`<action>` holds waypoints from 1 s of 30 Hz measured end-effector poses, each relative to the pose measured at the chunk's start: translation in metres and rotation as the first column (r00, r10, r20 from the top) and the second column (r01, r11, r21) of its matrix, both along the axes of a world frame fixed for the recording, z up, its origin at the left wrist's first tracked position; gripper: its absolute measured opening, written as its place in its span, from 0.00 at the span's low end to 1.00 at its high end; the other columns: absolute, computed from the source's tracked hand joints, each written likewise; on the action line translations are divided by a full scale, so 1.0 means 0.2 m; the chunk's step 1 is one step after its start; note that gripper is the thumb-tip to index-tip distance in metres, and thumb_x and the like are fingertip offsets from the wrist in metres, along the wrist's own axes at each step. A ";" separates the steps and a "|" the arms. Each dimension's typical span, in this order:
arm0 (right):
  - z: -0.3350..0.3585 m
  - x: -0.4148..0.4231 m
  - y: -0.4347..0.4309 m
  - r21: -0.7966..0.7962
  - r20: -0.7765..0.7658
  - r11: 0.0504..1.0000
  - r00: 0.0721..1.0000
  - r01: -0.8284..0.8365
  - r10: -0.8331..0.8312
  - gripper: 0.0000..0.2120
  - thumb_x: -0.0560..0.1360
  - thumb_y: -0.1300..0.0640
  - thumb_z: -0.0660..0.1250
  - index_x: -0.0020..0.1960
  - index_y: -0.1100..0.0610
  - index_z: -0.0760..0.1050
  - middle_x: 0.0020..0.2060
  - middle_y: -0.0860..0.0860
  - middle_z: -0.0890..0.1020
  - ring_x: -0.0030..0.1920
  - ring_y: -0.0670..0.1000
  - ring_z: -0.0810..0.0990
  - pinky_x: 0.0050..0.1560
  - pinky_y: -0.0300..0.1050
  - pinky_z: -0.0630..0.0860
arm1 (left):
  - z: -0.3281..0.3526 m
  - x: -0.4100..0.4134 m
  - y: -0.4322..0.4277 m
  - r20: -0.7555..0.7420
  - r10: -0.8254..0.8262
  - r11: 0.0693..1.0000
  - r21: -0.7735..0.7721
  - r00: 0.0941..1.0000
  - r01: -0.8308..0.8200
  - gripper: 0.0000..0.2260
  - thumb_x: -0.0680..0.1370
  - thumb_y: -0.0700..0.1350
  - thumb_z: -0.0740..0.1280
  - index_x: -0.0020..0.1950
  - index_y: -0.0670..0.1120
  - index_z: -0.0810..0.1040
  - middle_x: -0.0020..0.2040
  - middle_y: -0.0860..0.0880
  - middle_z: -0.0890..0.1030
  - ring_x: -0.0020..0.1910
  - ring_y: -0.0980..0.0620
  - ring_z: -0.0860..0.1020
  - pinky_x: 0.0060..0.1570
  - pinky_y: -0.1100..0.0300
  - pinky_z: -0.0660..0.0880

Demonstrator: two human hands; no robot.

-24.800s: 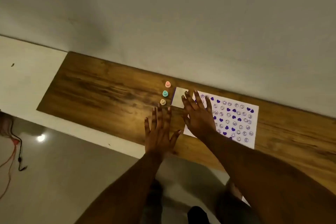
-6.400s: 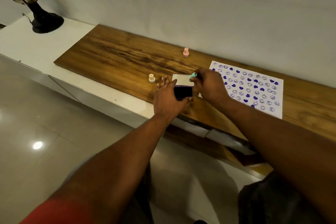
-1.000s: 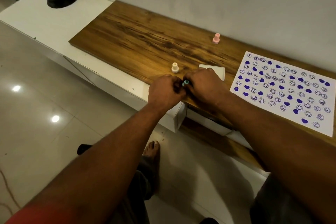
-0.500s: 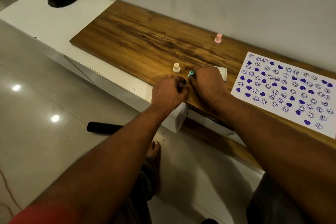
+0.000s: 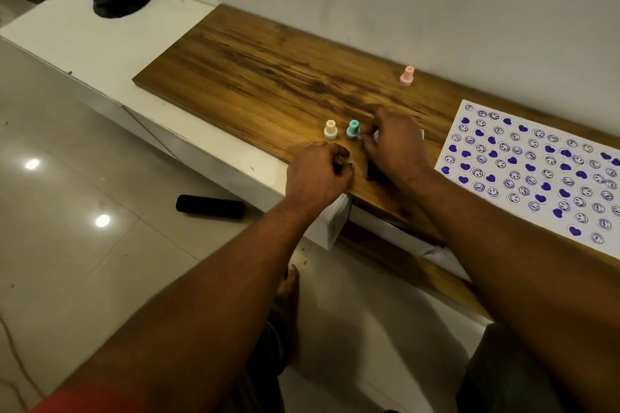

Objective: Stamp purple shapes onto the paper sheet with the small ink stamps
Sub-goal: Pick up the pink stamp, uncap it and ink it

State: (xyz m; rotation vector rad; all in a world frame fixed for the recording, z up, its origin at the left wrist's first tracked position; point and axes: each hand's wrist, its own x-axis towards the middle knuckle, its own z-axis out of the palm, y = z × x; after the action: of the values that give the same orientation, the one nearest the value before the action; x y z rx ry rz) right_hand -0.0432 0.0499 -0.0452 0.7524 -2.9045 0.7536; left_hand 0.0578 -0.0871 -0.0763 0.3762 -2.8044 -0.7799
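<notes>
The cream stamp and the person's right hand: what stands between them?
The teal stamp stands upright between the cream stamp and the right hand, close to the hand's fingertips, in the head view.

My hands rest on a wooden board (image 5: 268, 77) with streaky brown grain and a soft sheen. The teal stamp (image 5: 353, 130), cream stamp (image 5: 330, 129) and pink stamp (image 5: 407, 76) look like smooth matt plastic — the paper sheet (image 5: 536, 171) is flat white. The floor tiles (image 5: 67, 245) are glossy, mirroring lamps.
</notes>
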 end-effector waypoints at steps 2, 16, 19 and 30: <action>0.02 -0.04 0.03 -0.040 -0.032 0.999 0.999 0.038 -0.039 0.22 0.78 0.47 0.71 0.70 0.52 0.75 0.54 0.51 0.85 0.54 0.53 0.83 0.54 0.46 0.77 | -0.01 0.00 0.00 -0.001 0.007 1.000 0.003 1.000 -0.007 0.15 0.77 0.55 0.72 0.62 0.53 0.84 0.50 0.56 0.83 0.43 0.59 0.79 0.39 0.66 0.72; 0.18 -0.54 0.11 0.302 0.024 0.952 0.997 0.058 -0.068 0.23 0.81 0.51 0.65 0.74 0.56 0.69 0.69 0.63 0.72 0.66 0.68 0.75 0.66 0.63 0.72 | -0.03 -0.06 0.04 -0.036 0.027 0.998 0.057 0.999 -0.025 0.13 0.77 0.54 0.72 0.59 0.53 0.84 0.46 0.57 0.85 0.43 0.61 0.80 0.43 0.65 0.74; 0.15 -0.56 0.12 0.270 0.065 0.963 0.997 0.026 -0.045 0.20 0.80 0.57 0.66 0.71 0.58 0.71 0.64 0.63 0.77 0.63 0.66 0.77 0.64 0.60 0.74 | -0.03 -0.07 0.04 -0.038 0.027 0.998 0.059 0.999 -0.025 0.12 0.77 0.53 0.73 0.59 0.53 0.84 0.46 0.57 0.85 0.42 0.62 0.78 0.43 0.65 0.74; 0.12 -0.53 0.07 0.206 0.019 0.977 0.998 0.047 -0.052 0.15 0.76 0.51 0.73 0.59 0.55 0.77 0.53 0.61 0.84 0.53 0.64 0.82 0.53 0.55 0.79 | -0.04 -0.07 0.04 -0.046 0.033 0.997 0.065 0.998 -0.030 0.12 0.76 0.53 0.73 0.59 0.53 0.85 0.46 0.58 0.84 0.40 0.63 0.77 0.38 0.71 0.67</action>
State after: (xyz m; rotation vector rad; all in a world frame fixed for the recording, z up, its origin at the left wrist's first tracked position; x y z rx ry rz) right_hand -0.1487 0.0646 -0.0216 0.6872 -3.0441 0.4653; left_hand 0.0437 -0.0791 -0.0846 0.4058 -2.7283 -0.8622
